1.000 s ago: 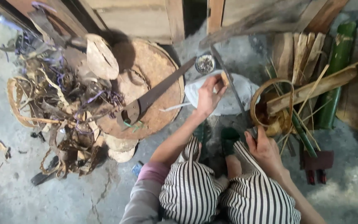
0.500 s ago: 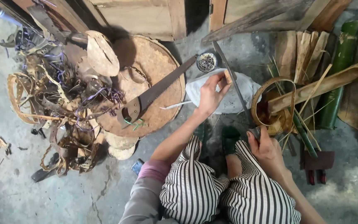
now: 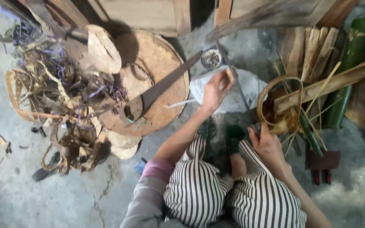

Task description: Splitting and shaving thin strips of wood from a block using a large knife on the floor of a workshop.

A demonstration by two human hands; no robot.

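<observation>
Head view, person squatting on a cracked concrete floor point(image 3: 43, 202), striped trousers, knees up.

Left hand point(image 3: 214, 90): raised over a white sack point(image 3: 250, 90) on the floor, fingers closed around a small tan strip piece point(image 3: 230, 75) at its top end. A long thin blade or rod point(image 3: 239, 90) runs diagonally just beside that hand, from near the small round tin point(image 3: 211, 58) down toward the right hand.

Right hand point(image 3: 267, 143): low, by the right knee, fingers curled around the lower end of that rod; grip looks closed, the exact contact is hidden by the fingers. Just beside it sits a small woven basket frame point(image 3: 277, 105) with a hooped rim, thin bamboo slivers point(image 3: 317, 101) sticking out of it.

Around:
- round wooden block point(image 3: 153, 84) to the left, rusty handsaw point(image 3: 157, 90) lying across it, handle toward the person
- tangled heap of cane strips and purple string point(image 3: 60, 101) further left
- green bamboo pole point(image 3: 345, 76) and split wood slats point(image 3: 313, 50) at the right
- one long split slat point(image 3: 322, 86) lies across the basket rim

No packages, labels or signs legible; the tin is round, grey, contents unclear.
</observation>
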